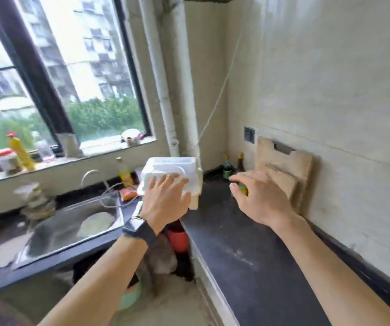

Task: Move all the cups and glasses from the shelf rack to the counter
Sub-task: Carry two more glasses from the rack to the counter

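Observation:
My left hand (165, 201) lies on the near side of a white foam box (172, 172) that stands at the corner of the dark counter (248, 250); its fingers press on the box. My right hand (257, 196) is curled around a small green and yellow object (243, 188) above the counter, mostly hidden by the fingers. No shelf rack, cups or glasses can be made out in this blurred view.
Wooden cutting boards (290, 165) lean on the right wall. Two dark bottles (228, 168) stand in the corner. A steel sink (76, 227) with a tap lies left, with a yellow bottle (124, 171) behind it. A window sill holds bottles and jars.

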A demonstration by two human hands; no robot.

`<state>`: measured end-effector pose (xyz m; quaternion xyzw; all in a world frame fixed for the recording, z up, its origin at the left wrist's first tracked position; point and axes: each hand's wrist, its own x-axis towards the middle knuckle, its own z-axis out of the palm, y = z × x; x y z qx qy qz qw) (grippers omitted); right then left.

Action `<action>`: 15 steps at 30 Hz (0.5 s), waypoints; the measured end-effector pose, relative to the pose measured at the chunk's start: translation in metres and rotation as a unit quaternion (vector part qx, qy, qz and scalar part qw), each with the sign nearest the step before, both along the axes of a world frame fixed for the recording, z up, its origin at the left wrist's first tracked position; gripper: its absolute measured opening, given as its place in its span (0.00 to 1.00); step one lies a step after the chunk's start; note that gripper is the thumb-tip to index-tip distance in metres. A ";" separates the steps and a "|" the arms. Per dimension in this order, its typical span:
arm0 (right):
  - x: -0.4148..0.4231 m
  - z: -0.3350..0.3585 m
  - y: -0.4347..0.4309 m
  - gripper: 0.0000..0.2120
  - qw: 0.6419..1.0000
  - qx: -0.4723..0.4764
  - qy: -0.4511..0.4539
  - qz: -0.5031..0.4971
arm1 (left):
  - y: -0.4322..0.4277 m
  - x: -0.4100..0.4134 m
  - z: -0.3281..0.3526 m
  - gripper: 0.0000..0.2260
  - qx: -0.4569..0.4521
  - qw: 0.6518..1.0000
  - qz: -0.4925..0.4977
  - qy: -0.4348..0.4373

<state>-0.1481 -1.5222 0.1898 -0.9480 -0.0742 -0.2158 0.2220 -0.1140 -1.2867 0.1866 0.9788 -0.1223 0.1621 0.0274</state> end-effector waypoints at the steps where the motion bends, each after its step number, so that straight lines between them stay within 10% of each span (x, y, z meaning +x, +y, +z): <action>1: 0.006 0.007 0.036 0.15 0.999 -0.002 -0.004 0.037 | 0.036 -0.011 0.008 0.21 -0.003 0.999 0.037 -0.003; 15: -0.031 0.081 0.508 0.18 0.931 -0.028 -0.055 0.360 | 0.478 -0.199 0.089 0.20 0.005 0.938 0.338 -0.070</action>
